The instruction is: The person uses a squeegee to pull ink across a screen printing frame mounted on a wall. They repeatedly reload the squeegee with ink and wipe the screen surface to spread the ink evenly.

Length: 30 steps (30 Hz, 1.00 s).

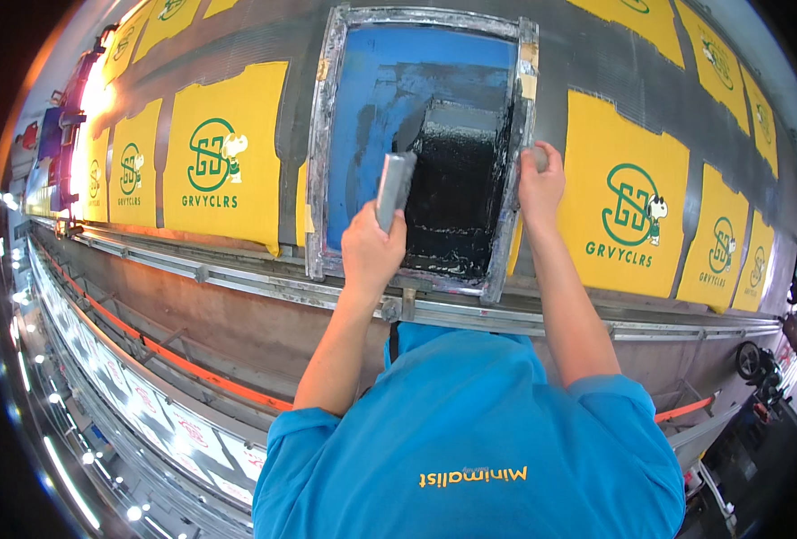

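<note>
A silk-screen printing frame (320,135) with a blue mesh lies over the long printing table in front of me. Black ink (457,193) covers the right and lower part of the mesh. My left hand (373,247) is closed round a grey squeegee (394,187), which slants up over the mesh at the left edge of the ink. My right hand (542,184) is at the frame's right bar, fingers curled at its outer edge beside a small pale knob-like part. Its fingertips are partly hidden.
Yellow printed fabric panels (223,166) lie along the dark table on both sides of the frame, another yellow panel (628,198) close to my right arm. A metal rail (237,278) runs along the table's near edge. An orange strip (174,346) lies beyond it, lower left.
</note>
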Available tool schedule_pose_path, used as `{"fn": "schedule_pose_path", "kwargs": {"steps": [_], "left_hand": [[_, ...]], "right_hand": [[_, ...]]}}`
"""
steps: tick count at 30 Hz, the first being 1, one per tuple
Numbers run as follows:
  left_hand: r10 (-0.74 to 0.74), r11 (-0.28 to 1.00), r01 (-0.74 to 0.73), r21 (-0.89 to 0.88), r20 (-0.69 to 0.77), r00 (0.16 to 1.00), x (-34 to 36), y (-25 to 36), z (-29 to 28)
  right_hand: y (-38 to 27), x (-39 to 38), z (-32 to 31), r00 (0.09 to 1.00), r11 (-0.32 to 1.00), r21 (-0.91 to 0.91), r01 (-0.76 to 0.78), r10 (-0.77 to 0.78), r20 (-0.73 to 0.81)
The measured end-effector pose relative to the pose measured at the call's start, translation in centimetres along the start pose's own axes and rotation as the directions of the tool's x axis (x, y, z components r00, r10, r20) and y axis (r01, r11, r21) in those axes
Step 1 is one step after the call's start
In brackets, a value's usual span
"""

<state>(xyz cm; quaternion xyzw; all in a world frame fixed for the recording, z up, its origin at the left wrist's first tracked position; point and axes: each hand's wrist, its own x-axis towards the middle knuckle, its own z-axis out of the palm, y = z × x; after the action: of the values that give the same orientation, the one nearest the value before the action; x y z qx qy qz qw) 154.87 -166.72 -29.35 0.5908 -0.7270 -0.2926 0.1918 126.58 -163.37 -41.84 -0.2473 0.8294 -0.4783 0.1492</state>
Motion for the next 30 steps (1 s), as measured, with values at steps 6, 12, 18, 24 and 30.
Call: {"fn": "schedule_pose_path", "kwargs": {"steps": [6,12,18,24,30], "left_hand": [[-0.016,0.991,0.026,0.134,-0.073,0.997,4.4,-1.8,-0.2],[0.052,0.898,-0.089,0.430,0.096,0.994,5.1,-0.9,4.0],[-0.019,0.985,-0.010,0.171,0.168,0.986,1.8,1.5,5.7],[0.455,0.870,-0.489,0.061,0.279,0.845,6.7,1.8,3.3],[0.592,0.716,-0.697,0.044,0.490,0.639,17.7,3.3,6.0]], "right_hand": [[-0.1,0.1,0.8,0.982,0.984,0.011,-0.175,0.174,0.075],[-1.0,-0.2,0.5,0.992,0.990,-0.081,-0.118,0.121,0.028],[-1.4,-0.3,0.4,0.991,0.983,-0.135,-0.124,0.130,0.033],[-1.5,-0.4,0.2,0.987,0.982,-0.106,-0.155,0.159,0.028],[-1.4,-0.4,0.4,0.985,0.978,-0.128,-0.166,0.171,0.028]]}}
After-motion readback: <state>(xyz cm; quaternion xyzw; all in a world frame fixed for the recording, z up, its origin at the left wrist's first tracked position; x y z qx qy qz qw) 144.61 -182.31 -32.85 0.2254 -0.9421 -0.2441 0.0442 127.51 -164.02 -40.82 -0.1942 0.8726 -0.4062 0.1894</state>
